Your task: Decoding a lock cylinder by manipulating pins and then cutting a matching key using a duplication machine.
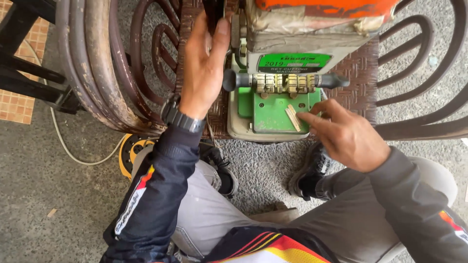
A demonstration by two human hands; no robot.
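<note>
Dark striped sleeves [156, 195], black wristwatch [181, 117], grey trousers [209, 214], black shoes [307, 180]

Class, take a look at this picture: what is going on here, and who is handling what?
A seated person works at a green and grey key-cutting machine set on a woven stool. The left hand grips the machine's upper left side, by a dark part there. The right hand rests fingertips on the green base plate, next to a small pale strip. A clamp bar with black knobs spans the middle.

Head camera, looking steeply down, close over lap.
</note>
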